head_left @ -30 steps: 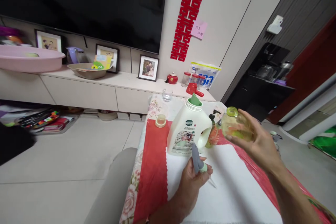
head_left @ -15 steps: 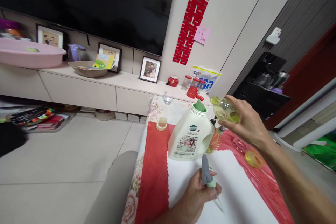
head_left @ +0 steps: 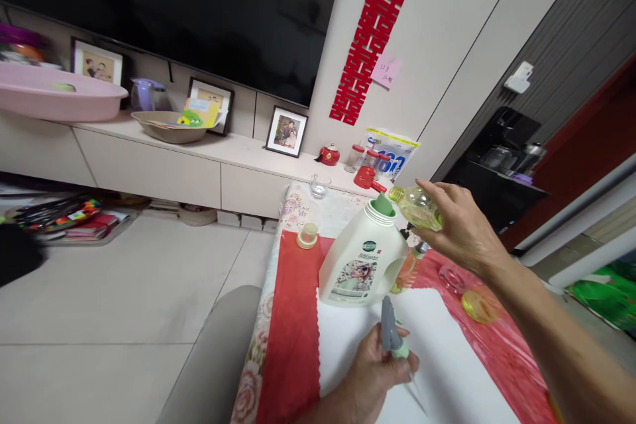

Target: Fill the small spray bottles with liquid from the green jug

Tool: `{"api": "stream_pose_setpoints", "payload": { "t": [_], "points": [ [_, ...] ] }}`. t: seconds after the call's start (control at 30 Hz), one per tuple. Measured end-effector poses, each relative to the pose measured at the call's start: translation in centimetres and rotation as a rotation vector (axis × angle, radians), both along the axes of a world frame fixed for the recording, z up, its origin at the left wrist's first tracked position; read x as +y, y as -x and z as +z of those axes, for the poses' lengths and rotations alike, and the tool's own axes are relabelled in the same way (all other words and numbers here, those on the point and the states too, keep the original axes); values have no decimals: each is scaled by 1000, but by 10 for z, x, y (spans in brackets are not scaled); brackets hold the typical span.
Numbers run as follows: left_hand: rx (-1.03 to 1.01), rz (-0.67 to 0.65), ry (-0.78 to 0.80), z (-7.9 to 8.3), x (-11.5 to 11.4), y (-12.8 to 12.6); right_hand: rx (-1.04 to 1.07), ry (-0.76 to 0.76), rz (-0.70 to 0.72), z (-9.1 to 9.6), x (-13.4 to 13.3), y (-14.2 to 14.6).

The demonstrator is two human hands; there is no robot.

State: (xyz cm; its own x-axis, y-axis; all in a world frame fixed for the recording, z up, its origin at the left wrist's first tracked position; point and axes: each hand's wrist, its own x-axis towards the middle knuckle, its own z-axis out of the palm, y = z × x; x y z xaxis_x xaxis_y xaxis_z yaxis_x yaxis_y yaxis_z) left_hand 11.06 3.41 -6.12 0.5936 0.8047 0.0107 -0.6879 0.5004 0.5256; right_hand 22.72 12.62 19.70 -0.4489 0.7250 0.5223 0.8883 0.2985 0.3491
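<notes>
My right hand (head_left: 454, 225) is wrapped round a clear yellowish bottle (head_left: 416, 207), tipped on its side. The bottle's open neck points left, close beside the green spout (head_left: 382, 204) in the mouth of a white detergent jug (head_left: 355, 265). The jug stands upright on the table. Low in front of it, my left hand (head_left: 380, 368) grips a grey and mint-green spray trigger head (head_left: 392, 331), its thin dip tube hanging down to the right. A pale jug cap (head_left: 307, 236) sits left of the jug. An orange-tinted bottle (head_left: 410, 268) is partly hidden behind the jug.
White paper (head_left: 432, 344) lies over a red cloth (head_left: 293, 318) on the table. A yellow glass dish (head_left: 479, 306) and a pink one (head_left: 452, 277) stand at the right. A glass cup (head_left: 320, 185) is at the far edge, before the low cabinet (head_left: 149, 159).
The right hand has brought the bottle slightly left, its neck nearer to the jug's spout. My left hand still holds the spray trigger head in about the same place.
</notes>
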Motion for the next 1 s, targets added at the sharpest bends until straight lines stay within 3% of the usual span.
{"api": "stream_pose_setpoints", "payload": {
  "t": [0.33,1.0],
  "points": [
    [-34,-3,41,-7,-2,-5,-71,9,-19,9,1,7],
    [-30,-40,58,5,-5,2,-202,21,-61,22,-2,18]
  ]
}}
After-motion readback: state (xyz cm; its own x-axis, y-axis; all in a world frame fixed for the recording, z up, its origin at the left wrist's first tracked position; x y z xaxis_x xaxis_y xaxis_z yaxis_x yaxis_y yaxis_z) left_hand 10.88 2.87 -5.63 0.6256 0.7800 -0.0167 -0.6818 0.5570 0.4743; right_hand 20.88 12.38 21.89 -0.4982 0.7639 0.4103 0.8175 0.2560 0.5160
